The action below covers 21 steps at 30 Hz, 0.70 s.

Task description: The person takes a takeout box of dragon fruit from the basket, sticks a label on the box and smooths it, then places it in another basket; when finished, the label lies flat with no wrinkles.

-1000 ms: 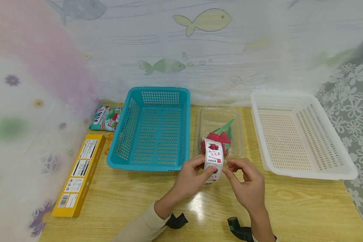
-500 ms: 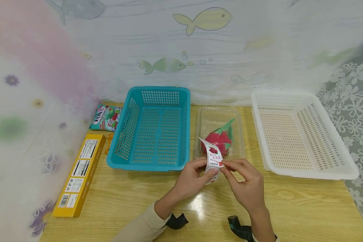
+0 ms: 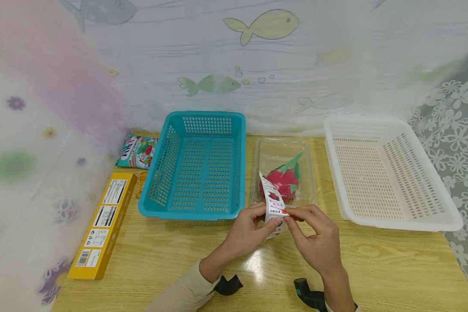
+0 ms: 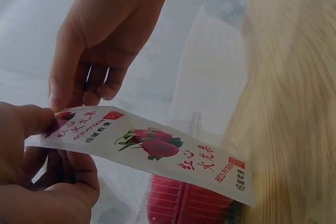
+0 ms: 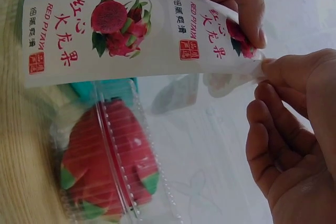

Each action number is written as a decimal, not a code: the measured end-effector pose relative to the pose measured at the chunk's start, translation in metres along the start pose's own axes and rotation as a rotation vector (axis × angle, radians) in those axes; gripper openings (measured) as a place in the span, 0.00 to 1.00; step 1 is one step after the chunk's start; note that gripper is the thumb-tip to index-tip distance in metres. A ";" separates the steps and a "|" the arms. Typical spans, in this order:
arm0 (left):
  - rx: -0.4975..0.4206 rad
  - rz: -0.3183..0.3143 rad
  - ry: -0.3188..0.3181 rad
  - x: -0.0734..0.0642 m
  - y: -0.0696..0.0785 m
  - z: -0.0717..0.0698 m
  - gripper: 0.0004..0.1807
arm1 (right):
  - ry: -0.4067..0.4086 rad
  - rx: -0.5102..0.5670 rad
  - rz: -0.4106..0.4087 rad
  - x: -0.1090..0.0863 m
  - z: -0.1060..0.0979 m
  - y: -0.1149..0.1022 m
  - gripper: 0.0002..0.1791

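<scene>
My left hand [image 3: 249,227] pinches a strip of white sticker labels [image 3: 274,203], thumb on top. Each label is printed with a red pitaya picture and red lettering. At the strip's right edge, the thumb and forefinger of my right hand [image 3: 315,236] pinch a corner; the right wrist view shows these fingertips [image 5: 269,66] close to the left thumb. The strip's free end bends up and away from me. Behind it, a red dragon fruit [image 3: 282,182] with green leaf tips lies in a clear plastic box [image 3: 264,151], partly hidden by the strip.
A teal basket [image 3: 239,173] stands left of the box, a white basket [image 3: 335,186] to its right. Farther left are a yellow carton [image 3: 103,229], a teal candy bag [image 3: 137,151] and a small orange item [image 3: 141,180]. A fish-patterned curtain hangs behind the wooden table [image 3: 398,264].
The label strip has tilted and twisted, its free end leaning left. My right fingertips have moved slightly left and up onto its edge. The box and baskets stay put.
</scene>
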State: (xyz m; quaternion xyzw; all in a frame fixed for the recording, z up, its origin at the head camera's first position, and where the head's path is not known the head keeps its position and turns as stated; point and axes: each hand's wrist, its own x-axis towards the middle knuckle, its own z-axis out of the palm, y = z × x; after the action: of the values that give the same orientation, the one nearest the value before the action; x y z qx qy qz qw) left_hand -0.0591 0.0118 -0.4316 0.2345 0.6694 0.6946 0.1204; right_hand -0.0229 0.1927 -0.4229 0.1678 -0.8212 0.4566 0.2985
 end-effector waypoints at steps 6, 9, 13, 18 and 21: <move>0.072 0.023 0.011 -0.001 0.002 0.001 0.12 | -0.010 -0.081 -0.058 0.001 -0.002 0.001 0.18; 0.124 0.045 0.022 -0.002 0.002 0.001 0.11 | -0.014 -0.119 -0.098 0.002 -0.003 0.002 0.09; 0.169 0.067 0.029 -0.002 0.000 0.001 0.10 | -0.018 -0.165 -0.148 0.004 -0.004 0.002 0.15; 0.188 0.062 0.022 -0.002 0.001 0.001 0.10 | -0.006 -0.194 -0.191 0.004 -0.005 0.002 0.20; 0.188 0.062 0.013 -0.002 0.001 0.002 0.10 | 0.004 -0.192 -0.200 0.004 -0.005 0.002 0.19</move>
State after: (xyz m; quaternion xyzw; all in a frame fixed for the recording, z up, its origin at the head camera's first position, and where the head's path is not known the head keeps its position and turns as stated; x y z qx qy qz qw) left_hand -0.0563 0.0125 -0.4309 0.2608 0.7247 0.6338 0.0717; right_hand -0.0256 0.1982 -0.4198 0.2186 -0.8396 0.3443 0.3588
